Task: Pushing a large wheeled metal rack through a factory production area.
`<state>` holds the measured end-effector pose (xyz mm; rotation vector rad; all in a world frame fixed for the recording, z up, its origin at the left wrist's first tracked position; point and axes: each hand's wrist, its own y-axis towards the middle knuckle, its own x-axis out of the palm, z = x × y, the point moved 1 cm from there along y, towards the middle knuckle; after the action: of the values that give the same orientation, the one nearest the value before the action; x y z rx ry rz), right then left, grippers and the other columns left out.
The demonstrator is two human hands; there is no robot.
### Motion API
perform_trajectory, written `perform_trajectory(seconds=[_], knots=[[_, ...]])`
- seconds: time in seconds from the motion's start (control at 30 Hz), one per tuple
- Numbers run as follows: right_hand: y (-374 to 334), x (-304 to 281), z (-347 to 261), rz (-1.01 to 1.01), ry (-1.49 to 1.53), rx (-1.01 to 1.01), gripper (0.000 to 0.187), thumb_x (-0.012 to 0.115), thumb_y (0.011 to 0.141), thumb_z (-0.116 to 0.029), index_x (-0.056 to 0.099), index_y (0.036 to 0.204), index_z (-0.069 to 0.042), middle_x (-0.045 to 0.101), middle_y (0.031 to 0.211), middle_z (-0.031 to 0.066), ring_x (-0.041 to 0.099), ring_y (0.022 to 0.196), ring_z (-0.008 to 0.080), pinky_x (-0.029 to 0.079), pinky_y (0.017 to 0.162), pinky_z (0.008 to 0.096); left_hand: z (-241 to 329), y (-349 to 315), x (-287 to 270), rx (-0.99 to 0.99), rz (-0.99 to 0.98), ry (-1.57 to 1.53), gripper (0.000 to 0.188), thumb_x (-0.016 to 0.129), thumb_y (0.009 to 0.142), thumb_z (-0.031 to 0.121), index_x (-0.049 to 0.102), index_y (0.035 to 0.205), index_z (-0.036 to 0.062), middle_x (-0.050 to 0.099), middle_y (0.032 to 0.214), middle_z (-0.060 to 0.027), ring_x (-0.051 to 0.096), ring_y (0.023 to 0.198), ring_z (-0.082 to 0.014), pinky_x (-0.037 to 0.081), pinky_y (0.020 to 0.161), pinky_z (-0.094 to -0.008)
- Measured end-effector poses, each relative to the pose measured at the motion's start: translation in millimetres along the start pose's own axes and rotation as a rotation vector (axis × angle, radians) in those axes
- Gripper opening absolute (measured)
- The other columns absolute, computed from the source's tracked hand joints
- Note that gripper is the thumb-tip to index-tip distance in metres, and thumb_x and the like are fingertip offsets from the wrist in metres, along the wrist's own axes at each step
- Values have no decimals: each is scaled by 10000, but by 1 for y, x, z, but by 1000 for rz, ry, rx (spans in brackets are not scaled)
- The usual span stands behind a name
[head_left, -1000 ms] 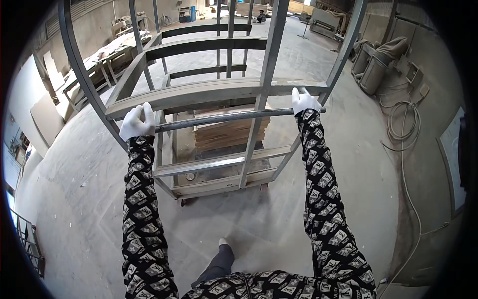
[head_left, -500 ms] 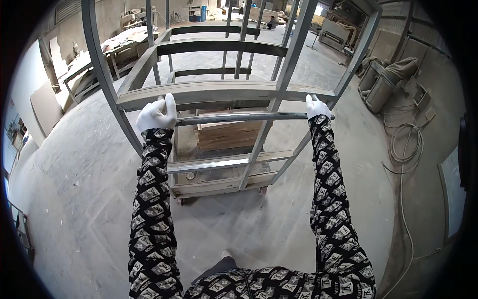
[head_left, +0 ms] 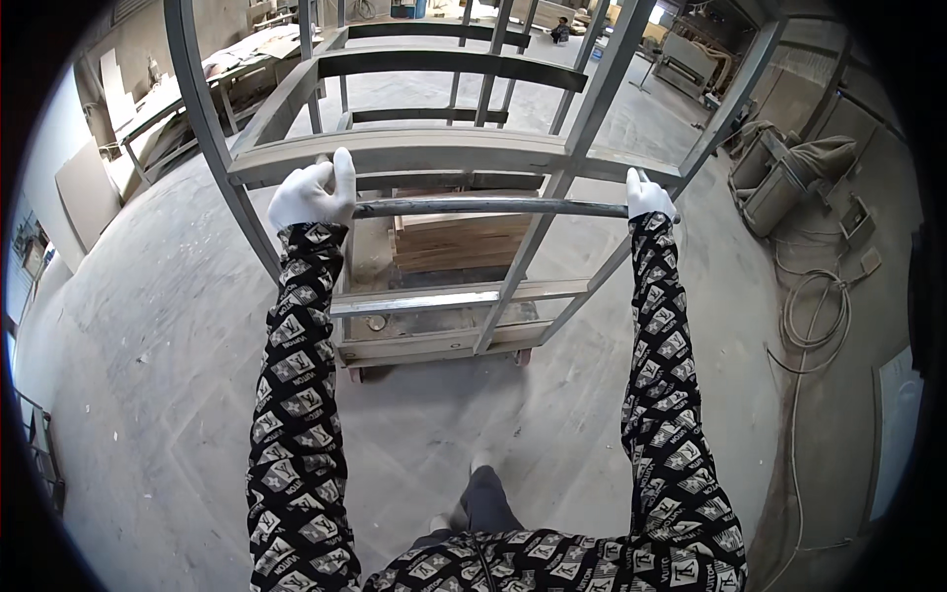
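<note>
A tall grey metal frame cart (head_left: 414, 156) on small casters stands right in front of me. Across its near side runs a round metal push bar (head_left: 464, 207). My left hand (head_left: 314, 192), in a white glove, is closed round the bar's left end with its thumb raised. At the right end my white-gloved right hand (head_left: 649, 195) is closed round the same bar, its thumb pointing up as well. Both arms reach straight forward. Low inside the cart lies a stack of wooden boards (head_left: 459, 242), seen behind the bar.
Left of the cart stands a long workbench (head_left: 237, 64) loaded with flat sheets. To the right are a dusty bin with sacking (head_left: 789, 178) and a coiled hose (head_left: 817, 306) along the wall. A person (head_left: 560, 30) is far ahead. Grey concrete floor (head_left: 168, 395) surrounds the cart.
Both hands and the bar sit slightly higher in view, the right hand further right. One leg has come forward below. The bin and hose have shifted right in the picture.
</note>
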<state>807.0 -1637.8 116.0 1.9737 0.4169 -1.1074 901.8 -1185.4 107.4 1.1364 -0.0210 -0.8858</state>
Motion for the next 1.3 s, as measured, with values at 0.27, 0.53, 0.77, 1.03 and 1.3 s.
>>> perform_trajectory(seconds=[0.27,0.53,0.77,1.03,1.3], knots=[[32,-13,46,-15,45,1,539,362,923,-479,736,802,-111,664,1052,132,636,986,312,476,872,411,53,-14,37,-71,-52,34,388,572,866,434,696,712,101,614,617,-91,615,617,-250,470,597,-327],[51,0,70,-3,53,-32,559,331,920,-524,734,894,-137,687,907,148,641,934,350,468,890,420,76,-22,53,37,62,8,458,583,866,401,597,552,68,549,535,-104,570,533,-263,439,524,-367],[38,11,76,-63,41,-32,565,298,924,-515,712,940,-130,674,962,163,626,965,367,455,889,448,64,-39,57,5,-50,121,448,534,884,474,673,689,96,583,596,-81,603,611,-258,459,586,-348],[26,24,72,-3,60,10,605,306,916,-542,718,862,-102,668,962,179,619,976,371,455,876,440,51,-46,48,55,-43,100,460,524,888,464,639,650,87,581,594,-81,594,600,-254,455,584,-353],[20,13,74,16,-5,-135,540,308,924,-513,695,997,-143,675,983,164,633,960,361,463,879,449,56,-43,33,118,4,88,422,556,881,391,598,606,74,563,581,-92,579,581,-265,441,543,-356]])
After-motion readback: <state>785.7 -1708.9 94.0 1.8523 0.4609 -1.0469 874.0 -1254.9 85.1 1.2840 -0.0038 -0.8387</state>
